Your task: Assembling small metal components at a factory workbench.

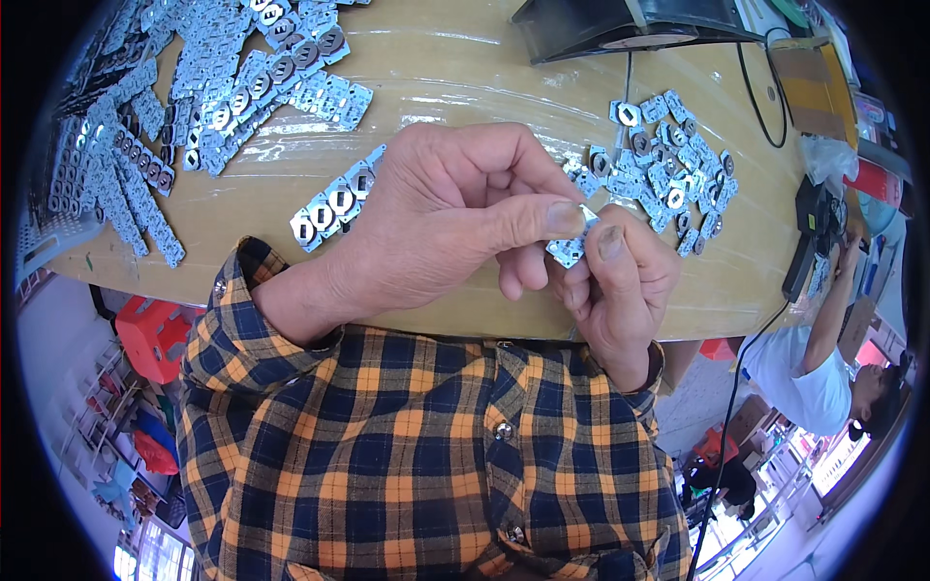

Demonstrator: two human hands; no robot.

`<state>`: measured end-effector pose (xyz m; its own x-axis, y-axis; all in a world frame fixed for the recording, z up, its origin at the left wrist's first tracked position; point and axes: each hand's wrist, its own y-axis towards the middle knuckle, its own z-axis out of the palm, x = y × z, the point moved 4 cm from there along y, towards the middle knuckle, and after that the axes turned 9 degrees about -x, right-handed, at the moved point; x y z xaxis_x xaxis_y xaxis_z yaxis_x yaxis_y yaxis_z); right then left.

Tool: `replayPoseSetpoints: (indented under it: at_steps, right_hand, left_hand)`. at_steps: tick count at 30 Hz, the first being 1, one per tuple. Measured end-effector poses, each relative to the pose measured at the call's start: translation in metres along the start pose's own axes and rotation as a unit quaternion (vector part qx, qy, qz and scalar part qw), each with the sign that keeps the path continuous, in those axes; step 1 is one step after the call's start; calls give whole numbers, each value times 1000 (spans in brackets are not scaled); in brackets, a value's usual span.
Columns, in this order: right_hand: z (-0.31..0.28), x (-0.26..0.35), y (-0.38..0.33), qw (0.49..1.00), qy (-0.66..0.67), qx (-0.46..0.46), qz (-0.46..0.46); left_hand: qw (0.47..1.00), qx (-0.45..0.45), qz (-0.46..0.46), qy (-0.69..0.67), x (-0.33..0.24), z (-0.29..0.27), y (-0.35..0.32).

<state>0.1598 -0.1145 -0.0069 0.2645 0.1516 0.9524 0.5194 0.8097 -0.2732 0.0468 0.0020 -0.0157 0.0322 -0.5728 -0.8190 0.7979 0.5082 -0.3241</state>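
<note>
Small circuit board (565,257) is between our hands, over the near side of the worktop (484,87). Left hand (446,213) has it pinched at the upper end, thumb on top; right hand (630,276) pinches its right side, fingers curled. Neither's nearer, both touch it. Visible part slants down-left; fingers hide the full long axis. Board strip (334,205) is partly behind our left hand, loose-board pile (668,167) beyond the right.

Circuit board (565,256) partly covered by left thumb (528,221). Board strip (324,217): far end lost behind left hand (421,213). Upper-left board pile (215,44) cropped by top edge (component details too small).
</note>
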Motion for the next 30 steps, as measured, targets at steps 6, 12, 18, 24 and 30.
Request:
replayPoseSetpoints:
  at_steps: [6,12,18,24,30]
  right_hand:
    - [-3,-7,3,1000,3,-17,-9]
    - [-1,-7,5,999,10,-35,-33]
    - [-2,-5,-2,998,-13,-64,-7]
    - [-36,10,7,887,-325,-256,-205]
    - [6,12,-8,997,-22,7,-73]
  left_hand:
    - [1000,-10,-3,19,0,0,0]
    - [969,-16,186,164,-8,-5,-7]
    - [870,-24,382,312,-11,-1,-14]
    - [791,-100,433,421,-32,-7,-21]
    - [712,-203,356,570,-55,-52,-41]
